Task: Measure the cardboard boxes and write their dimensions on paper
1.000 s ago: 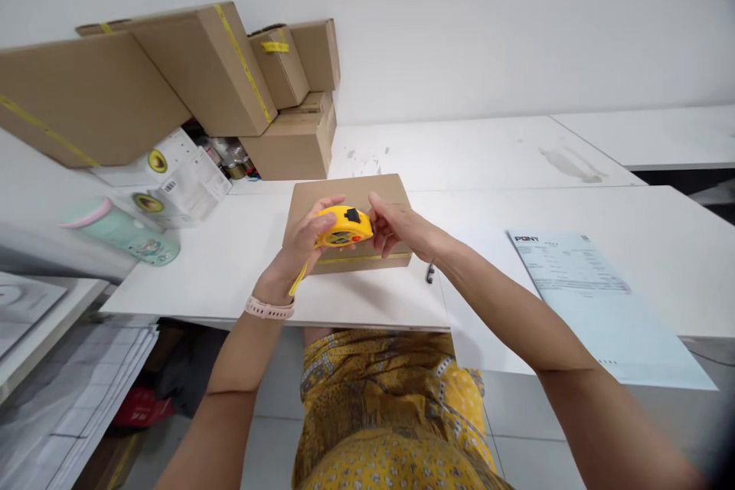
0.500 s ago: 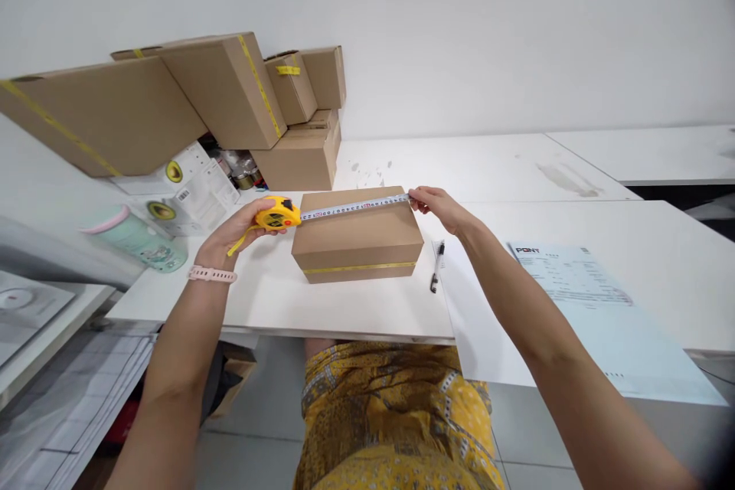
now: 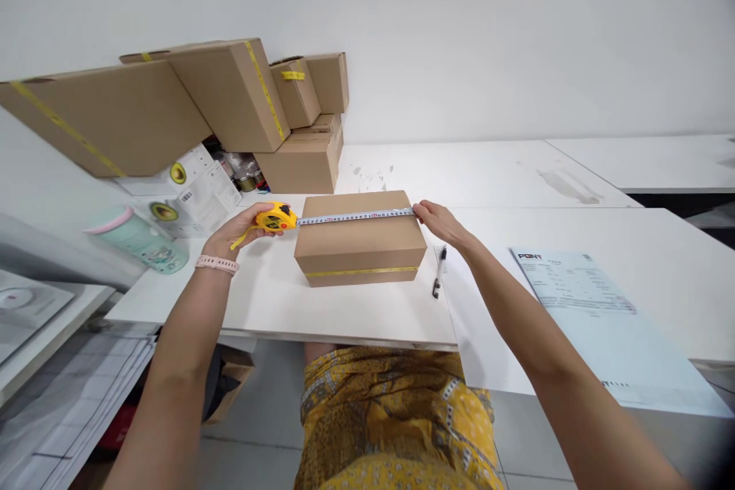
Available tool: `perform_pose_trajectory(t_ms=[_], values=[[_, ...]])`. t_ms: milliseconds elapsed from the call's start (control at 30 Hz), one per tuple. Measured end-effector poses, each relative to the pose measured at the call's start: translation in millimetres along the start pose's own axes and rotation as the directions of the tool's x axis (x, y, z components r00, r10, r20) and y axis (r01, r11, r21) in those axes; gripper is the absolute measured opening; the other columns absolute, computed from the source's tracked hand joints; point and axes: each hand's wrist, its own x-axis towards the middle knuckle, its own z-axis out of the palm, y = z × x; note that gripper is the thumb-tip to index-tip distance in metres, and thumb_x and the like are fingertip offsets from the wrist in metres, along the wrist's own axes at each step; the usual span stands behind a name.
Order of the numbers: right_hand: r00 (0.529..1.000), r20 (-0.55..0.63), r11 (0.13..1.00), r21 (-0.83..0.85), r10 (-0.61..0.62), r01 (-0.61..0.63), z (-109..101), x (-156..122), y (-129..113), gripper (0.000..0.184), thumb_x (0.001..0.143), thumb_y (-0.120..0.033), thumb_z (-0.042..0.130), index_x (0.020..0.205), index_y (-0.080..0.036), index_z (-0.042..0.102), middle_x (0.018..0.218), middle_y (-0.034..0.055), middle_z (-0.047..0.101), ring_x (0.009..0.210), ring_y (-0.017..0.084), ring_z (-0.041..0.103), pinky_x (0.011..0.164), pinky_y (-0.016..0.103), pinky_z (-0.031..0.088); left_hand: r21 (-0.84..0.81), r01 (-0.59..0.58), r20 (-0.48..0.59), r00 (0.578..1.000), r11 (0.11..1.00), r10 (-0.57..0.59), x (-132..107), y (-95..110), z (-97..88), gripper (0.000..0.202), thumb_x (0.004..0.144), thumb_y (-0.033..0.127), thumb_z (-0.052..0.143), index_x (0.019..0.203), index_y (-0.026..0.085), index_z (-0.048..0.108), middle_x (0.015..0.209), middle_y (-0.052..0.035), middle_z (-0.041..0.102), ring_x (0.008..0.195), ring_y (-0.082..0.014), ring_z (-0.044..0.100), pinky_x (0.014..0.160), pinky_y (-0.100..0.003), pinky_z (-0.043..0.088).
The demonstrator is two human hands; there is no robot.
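Observation:
A closed brown cardboard box (image 3: 359, 241) with a yellow strip along its front side rests on the white table. Just left of it, my left hand (image 3: 246, 226) is closed around the yellow case of a tape measure (image 3: 276, 217), whose wrist strap dangles below. The blade (image 3: 356, 217) runs out across the top of the box, printed numbers facing up. At the box's right edge, my right hand (image 3: 433, 220) pinches the blade's free end between thumb and fingers. A black-capped pen (image 3: 439, 272) lies right of the box, below my right hand.
Several cardboard boxes (image 3: 241, 96) are stacked at the back left, beside white avocado-printed cartons (image 3: 198, 187). A mint tumbler (image 3: 141, 241) leans at the left. Printed paper (image 3: 597, 298) and a white sheet (image 3: 482, 329) lie on the right; the table's front edge (image 3: 356, 340) is near my lap.
The blade now lies straighter across the box top; its right end has come slightly down toward me. Both hands keep their hold. The whole view has shifted a little.

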Motion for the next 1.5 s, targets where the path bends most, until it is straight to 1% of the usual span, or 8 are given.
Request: perform_pose_trajectory(t_ms=[267, 700, 900, 1033, 1200, 1300, 1400, 1500], values=[[0.999, 0.013, 0.996, -0.078, 0.045, -0.044, 12, 1, 3, 0.045, 0.094, -0.063, 0.039, 0.073, -0.024, 0.046, 0.08, 0.0032, 0.06, 0.074, 0.021, 0.051, 0.066, 0.033, 0.035, -0.016, -0.002, -0.013, 1.0, 1.0, 0.001, 5, -5, -6.7, 0.04, 0.075, 0.037, 0.076, 0.106, 0.011, 0.073, 0.106, -0.0148, 0.075, 0.09, -0.0268, 0.071, 0.066, -0.033, 0.061], [0.995, 0.085, 0.995, 0.086, 0.048, -0.056, 19, 2, 7, 0.049, 0.092, -0.067, 0.041, 0.077, -0.021, 0.051, 0.084, 0.0044, 0.061, 0.073, 0.017, 0.052, 0.064, 0.029, 0.037, 0.033, 0.007, -0.017, 1.0, 0.999, -0.007, -3, 1, 3.4, 0.039, 0.074, 0.041, 0.073, 0.101, 0.013, 0.074, 0.1, -0.0125, 0.076, 0.084, -0.0242, 0.069, 0.062, -0.029, 0.058], [0.995, 0.096, 0.998, -0.066, 0.014, -0.007, 14, 6, -1, 0.04, 0.095, -0.054, 0.039, 0.072, -0.022, 0.049, 0.079, 0.0032, 0.061, 0.071, 0.018, 0.052, 0.064, 0.03, 0.036, 0.117, -0.017, 0.0, 1.0, 0.993, 0.017, -10, 9, 5.3, 0.042, 0.073, 0.04, 0.074, 0.105, 0.012, 0.074, 0.103, -0.0143, 0.076, 0.085, -0.0245, 0.07, 0.064, -0.028, 0.057], [0.999, 0.038, 0.977, -0.212, 0.027, -0.018, -1, 7, -17, 0.032, 0.093, -0.04, 0.04, 0.068, -0.022, 0.05, 0.072, 0.0032, 0.059, 0.066, 0.018, 0.049, 0.062, 0.031, 0.034, 0.252, -0.119, 0.132, 0.987, 0.96, 0.088, -43, 28, 14.8, 0.053, 0.076, 0.036, 0.075, 0.123, 0.013, 0.07, 0.111, -0.0154, 0.074, 0.09, -0.0252, 0.07, 0.067, -0.027, 0.056], [0.977, -0.155, 0.986, -0.108, -0.144, 0.129, -10, 19, -47, 0.034, 0.097, -0.043, 0.036, 0.072, -0.023, 0.047, 0.072, 0.0023, 0.057, 0.062, 0.017, 0.046, 0.06, 0.03, 0.033, 0.163, 0.037, 0.292, 0.953, 0.986, -0.084, -118, 5, 74.8, 0.067, 0.071, 0.032, 0.08, 0.133, 0.017, 0.062, 0.105, -0.0131, 0.072, 0.083, -0.0264, 0.071, 0.062, -0.033, 0.06], [0.955, -0.065, 0.95, -0.142, -0.289, 0.278, 3, 42, -63, 0.035, 0.098, -0.043, 0.039, 0.069, -0.023, 0.044, 0.071, 0.0022, 0.055, 0.065, 0.017, 0.046, 0.062, 0.03, 0.034, -0.197, 0.191, 0.339, 0.933, 0.962, -0.116, -148, -40, 135.4, 0.06, 0.07, 0.039, 0.082, 0.124, 0.024, 0.06, 0.103, -0.0079, 0.067, 0.076, -0.0241, 0.072, 0.061, -0.037, 0.062], [0.957, 0.071, 0.94, -0.183, -0.28, 0.288, 26, 71, -70, 0.035, 0.097, -0.04, 0.04, 0.068, -0.022, 0.044, 0.072, 0.0039, 0.057, 0.067, 0.017, 0.048, 0.065, 0.031, 0.036, -0.426, 0.149, 0.235, 0.971, 0.892, -0.05, -150, -71, 190.9, 0.053, 0.069, 0.046, 0.083, 0.109, 0.021, 0.058, 0.102, -0.0059, 0.063, 0.072, -0.0215, 0.071, 0.058, -0.034, 0.062], [0.968, 0.143, 0.958, -0.173, -0.204, 0.228, 46, 95, -69, 0.033, 0.098, -0.042, 0.04, 0.074, -0.021, 0.051, 0.085, 0.0079, 0.065, 0.074, 0.019, 0.055, 0.069, 0.031, 0.041, -0.497, 0.035, 0.106, 0.994, 0.867, 0.021, -137, -75, 225.0, 0.049, 0.072, 0.05, 0.08, 0.102, 0.017, 0.059, 0.102, -0.0065, 0.062, 0.073, -0.0203, 0.069, 0.058, -0.033, 0.062]])
